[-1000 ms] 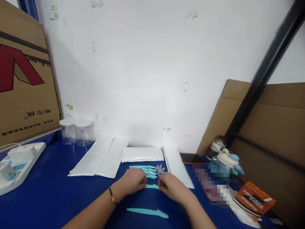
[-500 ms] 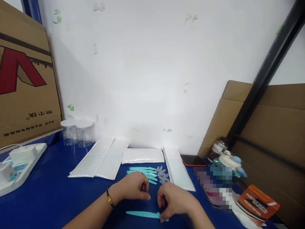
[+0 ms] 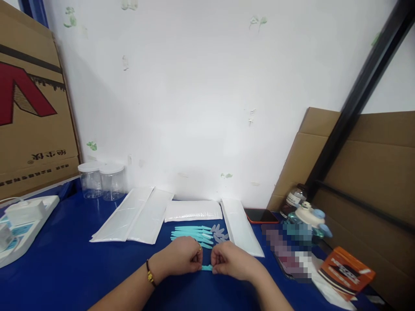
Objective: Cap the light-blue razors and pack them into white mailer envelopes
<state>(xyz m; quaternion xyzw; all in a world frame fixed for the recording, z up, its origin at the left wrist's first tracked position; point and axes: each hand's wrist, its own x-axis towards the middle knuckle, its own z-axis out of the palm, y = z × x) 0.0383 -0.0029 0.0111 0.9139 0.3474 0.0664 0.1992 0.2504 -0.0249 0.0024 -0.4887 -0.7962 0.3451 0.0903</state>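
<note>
Far left, the power strip [image 3: 40, 224] gets cut off by the edge. The turquoise eyebrow razor [image 3: 206, 268] has its ends hidden by fingers. Half a second ago it lay nearer on the counter [image 3: 65, 276]; now it's between both hands, just in front of the razor pile [image 3: 191, 233]. Left hand [image 3: 184, 255] and right hand [image 3: 231, 261] are slightly apart, each pinched shut on it.

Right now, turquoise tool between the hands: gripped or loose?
Gripped: left hand and right hand pinch the turquoise tool; a short stretch shows between.
</note>
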